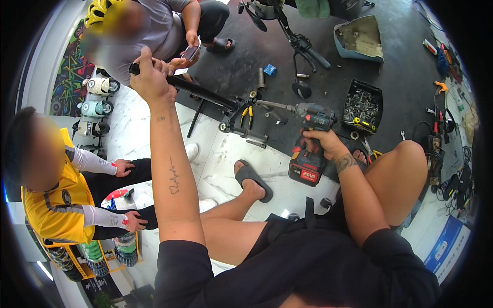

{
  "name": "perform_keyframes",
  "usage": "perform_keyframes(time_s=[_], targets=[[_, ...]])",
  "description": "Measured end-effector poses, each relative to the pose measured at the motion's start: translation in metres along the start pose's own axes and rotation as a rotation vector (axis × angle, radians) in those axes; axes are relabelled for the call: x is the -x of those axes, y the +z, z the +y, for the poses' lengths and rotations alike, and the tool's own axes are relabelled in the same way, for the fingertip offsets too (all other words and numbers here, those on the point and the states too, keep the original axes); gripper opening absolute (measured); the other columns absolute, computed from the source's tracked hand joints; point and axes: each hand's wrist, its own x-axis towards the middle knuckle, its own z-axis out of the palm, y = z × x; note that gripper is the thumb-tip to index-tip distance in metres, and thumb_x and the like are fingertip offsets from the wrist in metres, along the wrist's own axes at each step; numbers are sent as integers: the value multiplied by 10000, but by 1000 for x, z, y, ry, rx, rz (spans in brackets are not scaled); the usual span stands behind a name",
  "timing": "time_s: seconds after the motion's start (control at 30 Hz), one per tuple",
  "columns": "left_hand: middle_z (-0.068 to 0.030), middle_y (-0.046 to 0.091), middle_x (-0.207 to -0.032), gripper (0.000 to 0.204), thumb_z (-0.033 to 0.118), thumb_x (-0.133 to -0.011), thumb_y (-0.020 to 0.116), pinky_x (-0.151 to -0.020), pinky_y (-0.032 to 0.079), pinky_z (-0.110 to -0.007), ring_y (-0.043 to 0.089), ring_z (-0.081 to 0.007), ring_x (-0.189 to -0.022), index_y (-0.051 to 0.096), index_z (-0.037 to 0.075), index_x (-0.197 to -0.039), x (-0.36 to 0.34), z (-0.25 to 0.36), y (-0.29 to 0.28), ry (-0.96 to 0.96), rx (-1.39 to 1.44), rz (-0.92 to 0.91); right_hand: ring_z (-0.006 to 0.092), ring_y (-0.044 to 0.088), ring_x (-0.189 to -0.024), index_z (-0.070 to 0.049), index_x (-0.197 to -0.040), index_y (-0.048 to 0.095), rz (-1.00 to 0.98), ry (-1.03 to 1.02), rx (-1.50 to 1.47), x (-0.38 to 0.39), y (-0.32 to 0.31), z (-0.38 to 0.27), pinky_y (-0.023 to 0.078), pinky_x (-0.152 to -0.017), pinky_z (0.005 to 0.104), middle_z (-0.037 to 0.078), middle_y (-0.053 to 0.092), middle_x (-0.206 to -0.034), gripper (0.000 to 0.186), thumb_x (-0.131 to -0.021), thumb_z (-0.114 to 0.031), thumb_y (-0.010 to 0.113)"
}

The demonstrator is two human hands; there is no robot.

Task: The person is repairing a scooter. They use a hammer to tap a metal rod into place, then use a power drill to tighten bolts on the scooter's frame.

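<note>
My left hand is closed around the upper end of a long black tube. The tube slants down to the right, to a forked metal bracket with round ends. In my right hand is a cordless impact wrench with a red and black battery, its handle gripped from below. A long metal extension runs left from the wrench, its tip beside a ring-shaped end of the bracket; whether they touch I cannot tell. Yellow-handled pliers lie by the bracket.
An open black box of screws sits on the dark mat, near a cut-open container. Handlebars with a mirror stand at the back. One person sits at left in yellow; another holds a phone. Tools and cables lie at right.
</note>
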Motion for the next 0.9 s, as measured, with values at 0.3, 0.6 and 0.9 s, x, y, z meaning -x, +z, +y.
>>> perform_keyframes(time_s=[0.3, 0.6, 0.9], targets=[[37, 358, -554, 431, 204, -1030, 626, -453, 354, -284, 322, -88, -449, 419, 137, -658, 1, 1, 1, -14, 0, 15, 143, 585, -616, -19, -1043, 669, -12, 37, -38, 4, 1, -1, 493, -577, 307, 43, 606, -715, 159, -937, -128, 715], [40, 354, -550, 440, 215, -1018, 634, -442, 331, -284, 331, -86, -446, 418, 138, -642, 3, 1, 2, -23, -11, 35, 141, 587, -608, -22, -1028, 679, -7, 31, -73, 7, 4, -4, 487, -566, 303, 32, 611, -719, 143, -926, -113, 722], [43, 386, -551, 337, 266, -1006, 668, -455, 319, -285, 369, -90, -439, 494, 130, -752, 1, -3, -3, -35, 13, 3, 145, 617, -650, -8, -1081, 688, -35, -80, 110, 3, -5, -9, 501, -594, 295, 36, 628, -722, 203, -917, -116, 739]])
